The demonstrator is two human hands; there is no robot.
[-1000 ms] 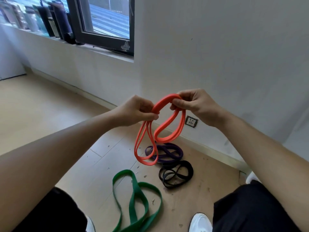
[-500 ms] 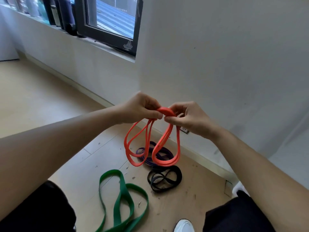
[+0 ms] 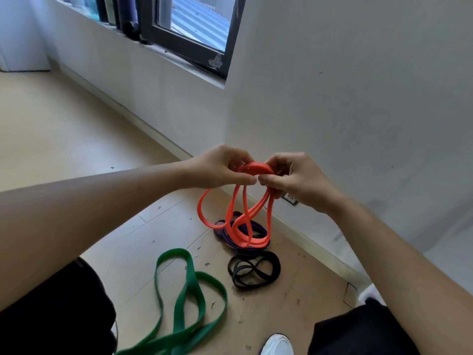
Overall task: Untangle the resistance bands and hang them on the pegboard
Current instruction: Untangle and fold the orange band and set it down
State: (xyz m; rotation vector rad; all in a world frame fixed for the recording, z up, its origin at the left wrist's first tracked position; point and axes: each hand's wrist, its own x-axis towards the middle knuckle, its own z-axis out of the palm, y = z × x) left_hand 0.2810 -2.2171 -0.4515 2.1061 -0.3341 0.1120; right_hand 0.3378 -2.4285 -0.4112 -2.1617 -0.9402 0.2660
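Pinching a thin orange rubber resistance band at its top, the left hand and the right hand meet in mid-air, thumb tips almost touching and fingers curled round the bunched strands. Below them the band hangs in several twisted loops that cross one another. On the pale wooden floor, behind those loops, lies a coiled purple rubber band. Just nearer sits a coiled black rubber band. A wide green rubber band sprawls in folded loops at the near left, apart from the others. A white wall rises on the right, with a socket low on it beside the right hand. A dark-framed window is at the far left.
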